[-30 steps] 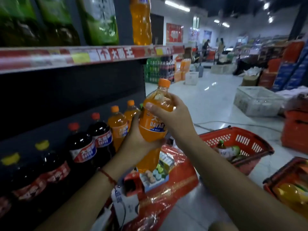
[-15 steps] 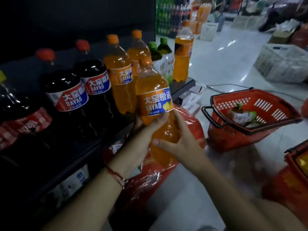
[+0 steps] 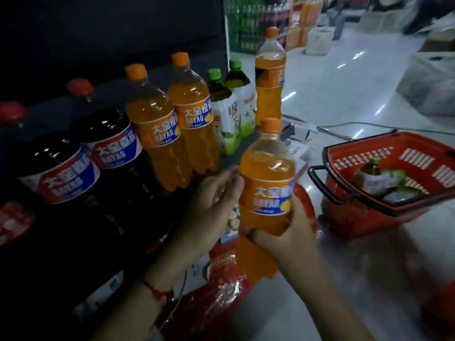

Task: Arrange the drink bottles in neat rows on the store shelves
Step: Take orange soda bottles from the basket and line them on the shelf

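Observation:
An orange soda bottle (image 3: 267, 183) with an orange cap and a blue-edged label stands upright in front of the shelf. My right hand (image 3: 285, 235) is wrapped around its lower half. My left hand (image 3: 211, 205) is just left of it, fingers spread, its fingertips at the bottle's side. On the dark shelf (image 3: 248, 141) stand two dark cola bottles (image 3: 108, 143), two orange soda bottles (image 3: 157, 129), two green-capped tea bottles (image 3: 226, 112) and one more orange bottle (image 3: 269, 75) at the shelf's end.
A red shopping basket (image 3: 384, 183) with a green-capped bottle lying in it sits on the floor to the right. Red plastic-wrapped packs (image 3: 216, 303) lie below the shelf. White crates (image 3: 430, 80) and stacked drinks stand farther down the aisle.
The view dropped from the upper shelf to the lower one. The held bottle came down and away from the row to the right. My left hand has loosened from it while my right keeps hold.

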